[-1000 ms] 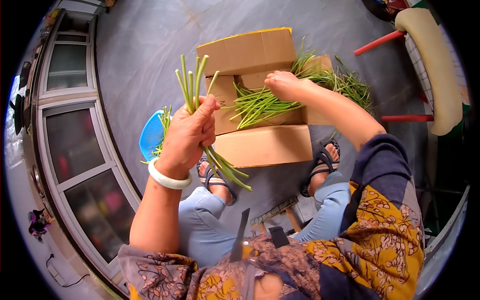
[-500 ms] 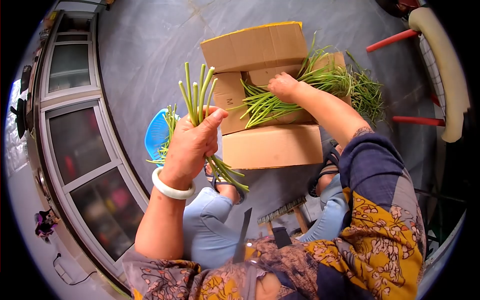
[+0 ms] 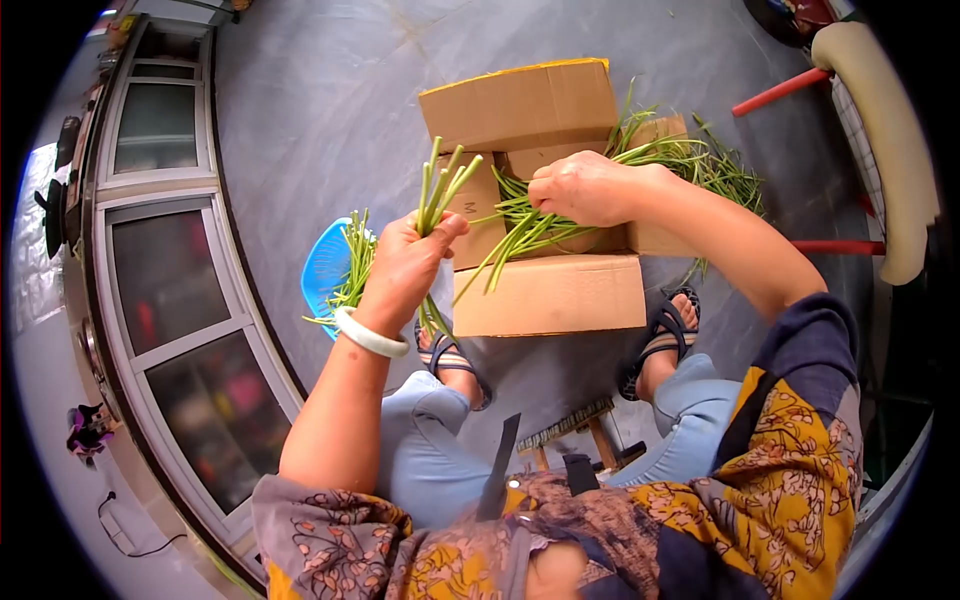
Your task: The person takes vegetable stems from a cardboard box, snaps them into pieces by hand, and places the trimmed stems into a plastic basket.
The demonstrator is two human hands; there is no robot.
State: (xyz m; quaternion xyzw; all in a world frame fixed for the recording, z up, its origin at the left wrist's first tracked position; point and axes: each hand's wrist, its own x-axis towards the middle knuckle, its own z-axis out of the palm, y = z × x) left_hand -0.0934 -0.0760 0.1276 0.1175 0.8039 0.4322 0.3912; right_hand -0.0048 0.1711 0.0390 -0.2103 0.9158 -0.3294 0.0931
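My left hand (image 3: 405, 268) is closed round a small bunch of green stems (image 3: 437, 190), their pale cut ends pointing up and the lower ends hanging below the fist. Over the open cardboard box (image 3: 550, 295), my right hand (image 3: 585, 190) is closed in a pinch, with some long green stalks (image 3: 525, 232) under and beside its fingers. Those stalks lie across the box and trail over its right flap. Just left of my left wrist, a blue basket (image 3: 325, 262) holds more cut green stems, partly hidden by my forearm.
Loose greens (image 3: 735, 185) spread on the floor right of the box. A padded seat with red legs (image 3: 780, 92) stands at the right. Glass-fronted cabinets (image 3: 185, 280) line the left side. A low wooden stool (image 3: 600, 440) shows between my legs.
My right hand has lifted off the pile, and a few stalks now slant over the box's near flap. My left hand has moved slightly right with its bunch.
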